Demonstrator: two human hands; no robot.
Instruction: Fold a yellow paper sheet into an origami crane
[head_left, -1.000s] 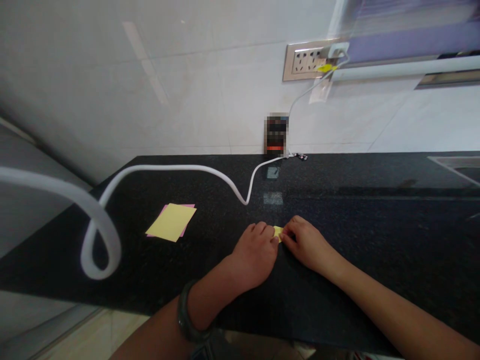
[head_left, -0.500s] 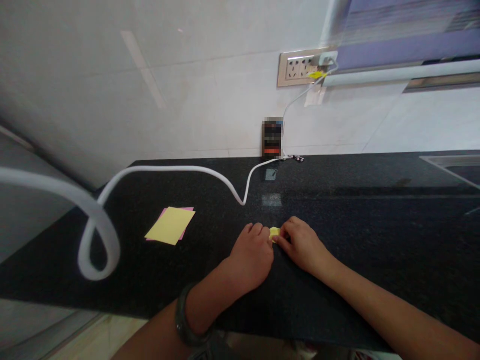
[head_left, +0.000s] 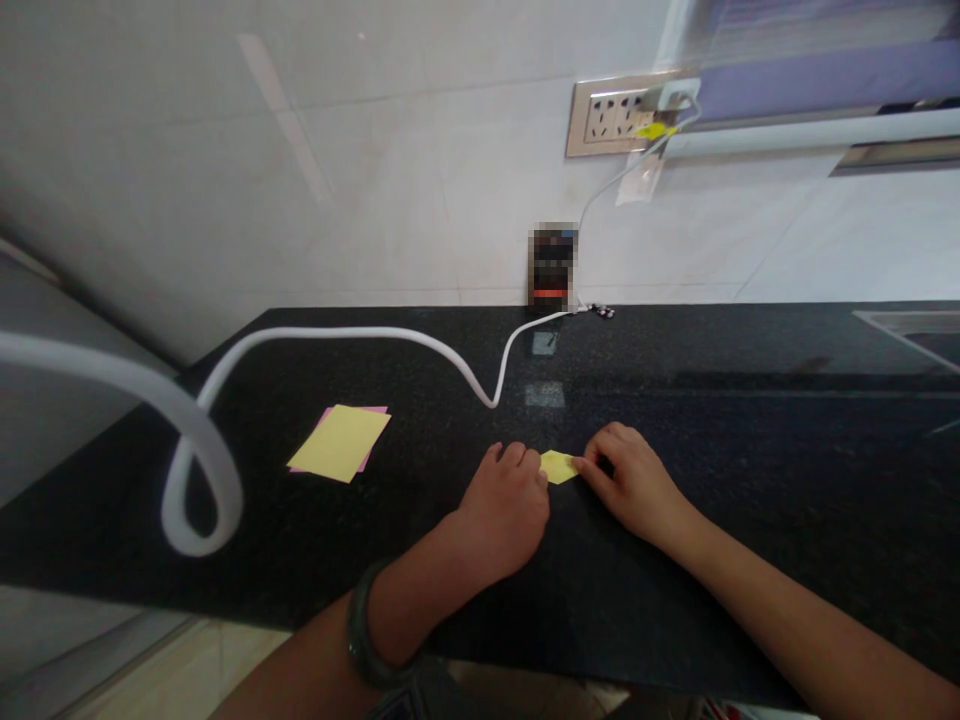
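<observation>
A small folded piece of yellow paper [head_left: 559,467] lies low over the dark countertop between my two hands. My left hand [head_left: 506,510], fingers curled, holds its left end; the fingertips are partly hidden behind the knuckles. At the other end, my right hand [head_left: 630,482] pinches the paper's right tip between thumb and index finger. Off to the left rests a flat stack of square paper sheets [head_left: 341,443], yellow on top with pink edges showing underneath. A dark green bangle [head_left: 361,625] circles my left wrist.
A thick white cable [head_left: 352,333] loops across the left and back of the black countertop [head_left: 420,390]. A phone-like device [head_left: 553,267], blurred out, leans against the tiled wall. Above it is a wall socket [head_left: 615,117] with a plugged-in charger [head_left: 679,96]. A recessed frame [head_left: 900,325] sits at right.
My right hand has shifted right, toward the paper's right tip, so more of the folded yellow paper shows between the hands. My left hand has stayed nearly in place. The view has tilted slightly.
</observation>
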